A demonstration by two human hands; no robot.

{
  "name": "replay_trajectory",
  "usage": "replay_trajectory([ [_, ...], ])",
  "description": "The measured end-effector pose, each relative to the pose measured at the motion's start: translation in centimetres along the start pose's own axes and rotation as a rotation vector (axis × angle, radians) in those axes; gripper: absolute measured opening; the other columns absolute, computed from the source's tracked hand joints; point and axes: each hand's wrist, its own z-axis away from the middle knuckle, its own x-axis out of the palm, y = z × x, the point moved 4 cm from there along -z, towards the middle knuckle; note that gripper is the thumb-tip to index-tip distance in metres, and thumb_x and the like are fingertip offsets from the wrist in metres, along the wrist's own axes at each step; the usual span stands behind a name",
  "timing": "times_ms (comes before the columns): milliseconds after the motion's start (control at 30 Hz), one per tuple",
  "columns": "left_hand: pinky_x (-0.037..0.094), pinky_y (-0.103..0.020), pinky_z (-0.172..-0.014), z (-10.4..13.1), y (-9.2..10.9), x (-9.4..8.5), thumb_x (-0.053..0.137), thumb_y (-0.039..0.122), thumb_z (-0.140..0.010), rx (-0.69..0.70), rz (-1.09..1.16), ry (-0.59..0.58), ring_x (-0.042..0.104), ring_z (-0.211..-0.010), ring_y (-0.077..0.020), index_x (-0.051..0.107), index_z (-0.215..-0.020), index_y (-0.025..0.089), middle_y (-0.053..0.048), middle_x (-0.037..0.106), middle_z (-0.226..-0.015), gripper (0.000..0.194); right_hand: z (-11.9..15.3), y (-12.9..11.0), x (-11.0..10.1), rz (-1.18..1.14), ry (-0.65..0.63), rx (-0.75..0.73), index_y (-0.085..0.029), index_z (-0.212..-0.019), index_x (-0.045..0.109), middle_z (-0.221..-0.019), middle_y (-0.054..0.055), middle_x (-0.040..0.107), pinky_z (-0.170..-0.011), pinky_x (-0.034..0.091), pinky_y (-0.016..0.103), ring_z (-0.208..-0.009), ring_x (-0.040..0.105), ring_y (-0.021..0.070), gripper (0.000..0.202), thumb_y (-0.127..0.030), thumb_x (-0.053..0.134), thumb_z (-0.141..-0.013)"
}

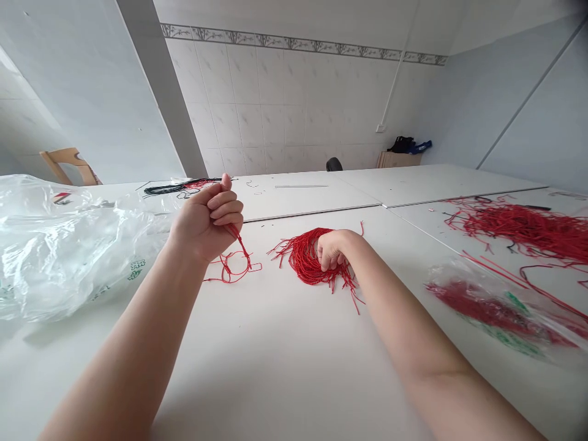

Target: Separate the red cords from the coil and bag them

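My left hand [214,211] is raised above the table with its fingers curled round a red braided cord [242,246] that hangs down from it. Below it on the white tabletop lie loops of thin red cord [228,275], partly behind my wrist; I cannot tell whether these join the held cord. In the middle, a coiled bundle of red cords [303,257] lies with loose ends sticking out. My right hand [331,251] rests on the right side of this bundle, fingers bent down into it. Its fingertips are hidden, so what they pinch cannot be made out.
A clear plastic bag [82,245] spreads over the left side. Black cords [172,188] lie behind my left hand. To the right are a heap of red cords [523,226] and a clear bag holding red cords [496,306]. A thin clear strip [301,186] lies farther back.
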Motion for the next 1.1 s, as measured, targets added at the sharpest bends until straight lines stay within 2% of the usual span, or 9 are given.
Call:
replay_trajectory([
  [167,0.028,-0.016,-0.032,0.2,0.0,0.2,0.037,0.011,-0.109,-0.009,0.012,0.009,0.035,-0.036,-0.0074,0.065,-0.095,0.018,0.008,0.034,-0.049,0.032,0.8,0.9,-1.4,-0.082,0.083,-0.087,-0.021,-0.082,0.072,-0.085,0.005,0.078,-0.077,0.059,0.033,-0.09,0.076,0.026,0.031,-0.016,0.09,-0.057],
  [300,0.028,-0.015,-0.031,0.3,0.1,0.4,0.036,0.011,-0.11,-0.001,0.024,-0.003,0.035,-0.036,-0.0073,0.065,-0.095,0.017,0.008,0.034,-0.048,0.033,3.0,3.0,-3.9,-0.223,0.237,-0.241,-0.023,-0.097,0.07,-0.1,0.005,0.08,-0.081,0.058,0.028,-0.097,0.074,0.0219,0.029,-0.018,0.081,-0.071],
  [367,0.028,-0.015,-0.031,0.3,0.1,0.4,0.036,0.012,-0.11,-0.001,0.02,0.0,0.035,-0.036,-0.007,0.065,-0.094,0.017,0.008,0.033,-0.048,0.033,3.7,4.0,-4.4,-0.254,0.239,-0.248,-0.023,-0.1,0.068,-0.102,0.005,0.079,-0.083,0.058,0.026,-0.098,0.073,0.02,0.025,-0.02,0.078,-0.077],
  [467,0.027,-0.015,-0.031,0.3,-0.1,0.3,0.036,0.012,-0.11,-0.008,0.009,0.012,0.036,-0.036,-0.0071,0.065,-0.094,0.017,0.008,0.034,-0.048,0.033,3.3,3.9,-3.6,-0.212,0.123,-0.162,-0.022,-0.085,0.069,-0.093,0.005,0.079,-0.081,0.059,0.027,-0.094,0.075,0.0201,0.018,-0.021,0.083,-0.074],
  [600,0.027,-0.015,-0.032,0.2,-0.2,0.2,0.037,0.012,-0.109,-0.017,0.003,0.025,0.036,-0.036,-0.0069,0.065,-0.094,0.017,0.008,0.034,-0.048,0.032,1.4,1.3,-1.0,-0.105,0.017,-0.057,-0.021,-0.07,0.068,-0.081,0.004,0.077,-0.082,0.061,0.033,-0.091,0.077,0.0251,0.024,-0.019,0.09,-0.063],
  [733,0.027,-0.016,-0.032,0.3,0.0,0.3,0.037,0.012,-0.11,-0.008,0.01,0.012,0.036,-0.036,-0.0068,0.065,-0.094,0.017,0.009,0.033,-0.048,0.033,0.1,-0.6,0.3,-0.02,0.038,0.032,-0.02,-0.071,0.068,-0.073,0.006,0.075,-0.087,0.06,0.047,-0.096,0.076,0.0348,0.03,-0.01,0.091,-0.055],
  [867,0.028,-0.015,-0.032,0.5,0.2,0.5,0.035,0.012,-0.111,-0.001,0.024,-0.007,0.035,-0.036,-0.0066,0.064,-0.094,0.017,0.009,0.033,-0.048,0.034,1.1,0.5,-1.2,-0.069,0.093,-0.033,-0.022,-0.085,0.071,-0.087,0.005,0.079,-0.087,0.06,0.041,-0.093,0.077,0.0297,0.036,-0.011,0.091,-0.058],
  [1000,0.028,-0.016,-0.033,0.5,0.3,0.6,0.034,0.012,-0.111,-0.006,0.028,-0.017,0.035,-0.036,-0.0067,0.064,-0.095,0.017,0.008,0.034,-0.049,0.034,3.6,3.8,-4.0,-0.234,0.224,-0.166,-0.022,-0.101,0.068,-0.097,0.006,0.079,-0.084,0.06,0.031,-0.094,0.076,0.0219,0.033,-0.021,0.086,-0.073],
  [1100,0.028,-0.016,-0.032,0.5,0.3,0.5,0.035,0.012,-0.11,-0.002,0.024,-0.012,0.035,-0.035,-0.007,0.064,-0.093,0.017,0.009,0.034,-0.048,0.034,5.1,5.4,-6.5,-0.644,0.521,-0.422,-0.02,-0.099,0.064,-0.086,0.005,0.076,-0.08,0.061,0.032,-0.082,0.075,0.0188,0.026,-0.019,0.081,-0.08],
])
